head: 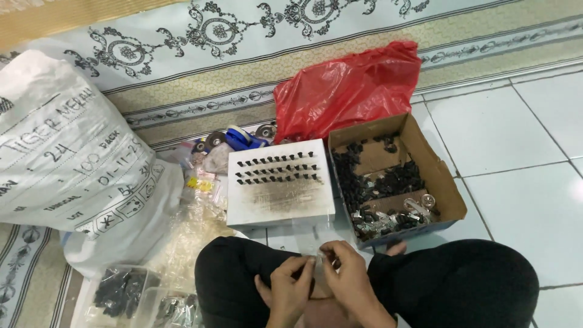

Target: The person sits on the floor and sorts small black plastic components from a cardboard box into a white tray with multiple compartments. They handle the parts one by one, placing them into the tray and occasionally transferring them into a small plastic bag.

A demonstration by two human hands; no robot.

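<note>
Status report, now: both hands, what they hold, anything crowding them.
Left hand and right hand pinch one small clear packet over the lap. White block with rows of black pegs just ahead. Cardboard box of black parts to the right.

Floor (516,127): pale, glossy square tiles with thin dark grout lines, visible on the right side and continuing toward the lower right corner. Soft reflections on the tile surface; lighting even and cool, no hard shadows.

Mat (182,61): covers the upper and left part of the view, laid flat on the floor. Light blue-white field with black scrolled ornament, then bands of olive-tan patterned border and thin dark stripes running diagonally from lower left to upper right. A plain tan strip shows at the upper left corner. The mat's edge meets the tiles along a line at upper right. The striped border shows again at the lower left corner.
</note>
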